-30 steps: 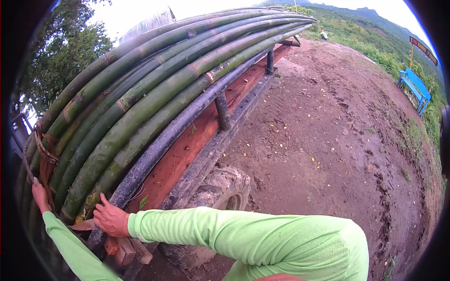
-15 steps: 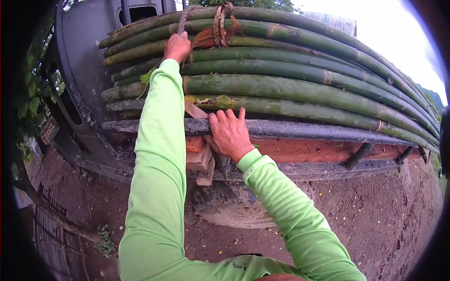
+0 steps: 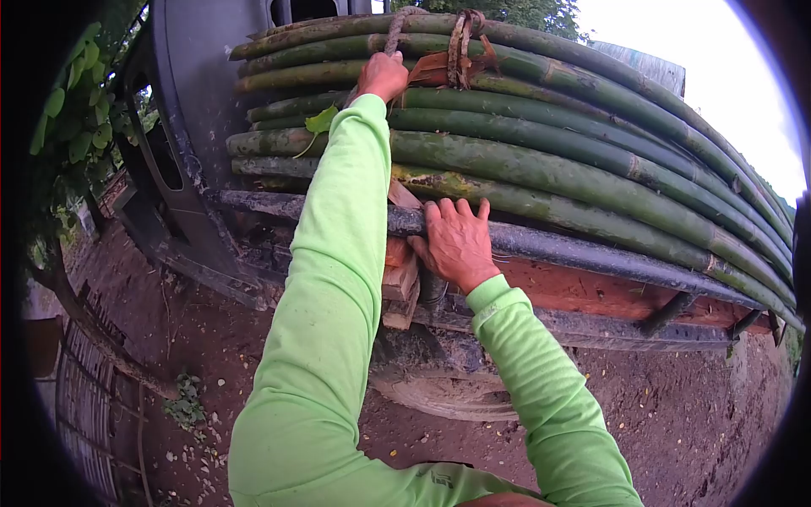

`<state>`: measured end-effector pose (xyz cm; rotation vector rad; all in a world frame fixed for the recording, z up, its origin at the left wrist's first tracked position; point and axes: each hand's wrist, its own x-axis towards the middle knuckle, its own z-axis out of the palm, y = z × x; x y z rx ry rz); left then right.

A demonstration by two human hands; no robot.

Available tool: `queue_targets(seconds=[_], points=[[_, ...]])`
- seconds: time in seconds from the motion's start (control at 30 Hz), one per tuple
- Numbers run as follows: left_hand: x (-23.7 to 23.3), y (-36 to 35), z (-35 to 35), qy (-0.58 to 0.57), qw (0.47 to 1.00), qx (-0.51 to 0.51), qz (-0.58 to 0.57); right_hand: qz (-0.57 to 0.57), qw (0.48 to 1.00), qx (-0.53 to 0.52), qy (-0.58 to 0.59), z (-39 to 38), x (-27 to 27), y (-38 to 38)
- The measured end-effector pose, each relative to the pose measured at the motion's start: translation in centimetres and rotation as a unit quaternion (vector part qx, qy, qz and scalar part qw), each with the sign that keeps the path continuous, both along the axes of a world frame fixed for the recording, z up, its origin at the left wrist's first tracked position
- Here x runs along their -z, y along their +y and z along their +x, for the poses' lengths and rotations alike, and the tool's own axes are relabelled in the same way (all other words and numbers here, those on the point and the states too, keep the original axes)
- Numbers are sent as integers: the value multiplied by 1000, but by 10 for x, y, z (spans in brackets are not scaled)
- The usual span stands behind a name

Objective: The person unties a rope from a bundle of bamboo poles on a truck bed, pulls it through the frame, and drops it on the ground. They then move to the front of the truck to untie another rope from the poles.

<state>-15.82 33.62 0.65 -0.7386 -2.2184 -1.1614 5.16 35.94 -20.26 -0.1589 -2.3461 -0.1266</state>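
Long green bamboo poles (image 3: 541, 152) lie stacked lengthwise on a vehicle bed. My left hand (image 3: 383, 76) is closed round a thick rope (image 3: 395, 32) that runs over the upper poles. My right hand (image 3: 458, 243) rests on the dark metal side rail (image 3: 574, 247), its fingers over the top and slightly apart. Right of the rope, a strip binding (image 3: 459, 51) wraps the upper poles, with a brown dry sheath beside it. Wooden blocks (image 3: 399, 283) sit beneath the rail, left of my right hand.
The grey vehicle cab (image 3: 198, 93) stands at the left end of the poles. Below the bed is a muddy tire (image 3: 448, 395). A thin tree trunk (image 3: 101, 346) and a slatted bamboo panel (image 3: 83, 414) are at the lower left, on dirt ground.
The camera view has turned left, so the poles, the rail and both hands appear farther right. My left hand keeps its hold on the rope and my right hand stays on the rail.
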Motion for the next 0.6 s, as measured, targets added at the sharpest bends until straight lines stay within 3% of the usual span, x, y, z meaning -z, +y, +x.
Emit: queue_targets(seconds=[0.47, 0.53, 0.6], points=[[2, 0, -2, 15, 1000, -19, 3, 16, 999, -7, 30, -2, 2, 0], [1, 3, -12, 60, 997, -32, -41, 3, 999, -33, 26, -5, -1, -4], [-1, 6, -34, 72, 996, 25, -49, -2, 996, -32, 79, -4, 7, 3]])
